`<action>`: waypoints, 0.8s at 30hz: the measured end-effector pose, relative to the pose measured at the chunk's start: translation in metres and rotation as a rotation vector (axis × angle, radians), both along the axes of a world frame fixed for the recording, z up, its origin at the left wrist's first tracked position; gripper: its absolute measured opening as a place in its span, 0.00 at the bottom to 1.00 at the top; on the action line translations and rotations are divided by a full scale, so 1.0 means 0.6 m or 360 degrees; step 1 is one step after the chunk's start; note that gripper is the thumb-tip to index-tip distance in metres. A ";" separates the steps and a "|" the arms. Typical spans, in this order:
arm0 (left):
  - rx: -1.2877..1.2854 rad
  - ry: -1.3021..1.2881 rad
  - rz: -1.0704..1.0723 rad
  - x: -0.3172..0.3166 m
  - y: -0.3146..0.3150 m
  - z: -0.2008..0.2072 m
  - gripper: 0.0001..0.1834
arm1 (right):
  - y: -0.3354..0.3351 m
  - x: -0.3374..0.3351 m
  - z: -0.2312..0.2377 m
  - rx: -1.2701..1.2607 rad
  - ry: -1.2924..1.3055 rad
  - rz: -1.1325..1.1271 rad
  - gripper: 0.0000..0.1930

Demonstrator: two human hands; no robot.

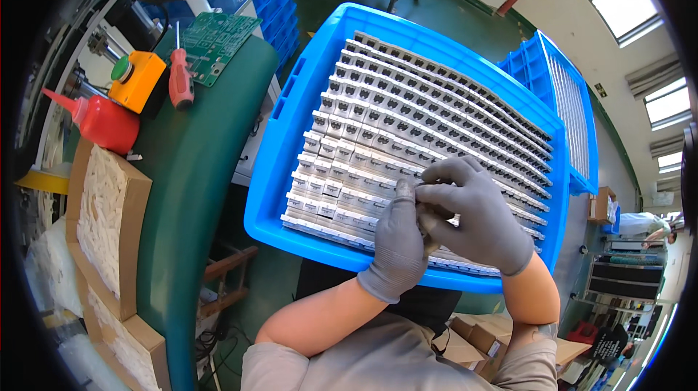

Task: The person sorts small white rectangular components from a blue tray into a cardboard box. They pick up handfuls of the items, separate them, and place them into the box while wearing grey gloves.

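Both my hands wear grey gloves and meet over the near part of a large blue crate [258, 205]. Rows of small white plastic housings [378, 111] with black parts fill the crate. My left hand [401, 245] is closed, its thumb raised against the right hand's fingers. My right hand [476, 209] bends over it with curled fingers pressed together. Whatever sits between the fingers is mostly hidden and too small to name.
To the left, a green-topped bench [171, 245] carries a green circuit board [218, 38], a red-handled screwdriver [181, 78], a red squeeze bottle [105, 122], a yellow button box [137, 82] and cardboard boxes [134, 205] of white pieces. Another blue crate [542, 64] stands behind, right.
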State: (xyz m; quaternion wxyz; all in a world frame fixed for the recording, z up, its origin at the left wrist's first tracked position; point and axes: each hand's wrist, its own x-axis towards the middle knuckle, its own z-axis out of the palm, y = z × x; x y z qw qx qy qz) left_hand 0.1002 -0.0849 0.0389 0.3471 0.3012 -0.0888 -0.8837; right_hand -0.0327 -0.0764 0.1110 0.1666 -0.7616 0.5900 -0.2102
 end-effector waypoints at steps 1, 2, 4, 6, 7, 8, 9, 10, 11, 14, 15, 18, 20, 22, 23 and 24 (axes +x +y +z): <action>-0.0167 -0.0025 0.0055 -0.005 0.004 -0.005 0.27 | 0.003 0.002 -0.002 -0.0023 0.0046 0.0012 0.13; -0.0338 -0.0052 0.0113 -0.008 0.007 -0.008 0.27 | 0.005 0.004 -0.004 -0.0048 0.0090 0.0026 0.12; -0.0446 -0.0093 0.0090 -0.010 0.008 -0.005 0.28 | 0.011 0.005 -0.007 -0.0088 0.0130 0.0009 0.09; -0.0325 -0.0148 -0.0056 -0.001 -0.001 0.015 0.28 | 0.015 -0.001 -0.012 -0.0090 0.0049 -0.0018 0.08; -0.0282 -0.0125 -0.0097 0.000 -0.001 0.012 0.28 | 0.017 -0.005 -0.015 -0.0090 0.0009 -0.0031 0.07; -0.0239 -0.0096 -0.0134 -0.001 -0.001 0.002 0.27 | 0.019 -0.010 -0.021 -0.0060 -0.0099 -0.0058 0.07; -0.0195 -0.0068 -0.0172 -0.002 -0.001 -0.004 0.27 | 0.023 -0.016 -0.027 -0.0030 -0.0208 -0.0086 0.06; -0.0227 -0.0093 -0.0187 -0.004 -0.001 -0.007 0.27 | 0.025 -0.018 -0.031 0.0001 -0.0316 -0.0113 0.06; -0.0258 -0.0117 -0.0202 -0.008 0.000 -0.009 0.27 | 0.028 -0.017 -0.033 -0.0021 -0.0328 -0.0123 0.06; -0.0194 -0.0187 -0.0312 -0.014 0.002 0.004 0.26 | 0.037 -0.019 -0.033 -0.0058 -0.0356 -0.0140 0.06; -0.0149 -0.0208 -0.0360 -0.017 0.001 0.010 0.25 | 0.040 -0.026 -0.030 -0.0051 -0.0359 -0.0133 0.06; -0.0226 0.0032 -0.0455 -0.029 -0.004 0.014 0.24 | 0.051 -0.049 -0.028 -0.0004 -0.0697 -0.0274 0.07; -0.0154 -0.0002 -0.0537 -0.043 -0.010 0.029 0.23 | 0.059 -0.076 -0.027 -0.0023 -0.0862 -0.0295 0.08; -0.0139 -0.0111 -0.0636 -0.059 -0.015 0.059 0.21 | 0.071 -0.101 -0.039 0.0004 -0.1197 -0.0360 0.07; -0.0195 -0.0135 -0.0641 -0.067 -0.015 0.064 0.21 | 0.076 -0.114 -0.044 0.0018 -0.1362 -0.0391 0.07; -0.0252 -0.0158 -0.0647 -0.076 -0.015 0.068 0.21 | 0.082 -0.126 -0.045 -0.0018 -0.1392 -0.0333 0.08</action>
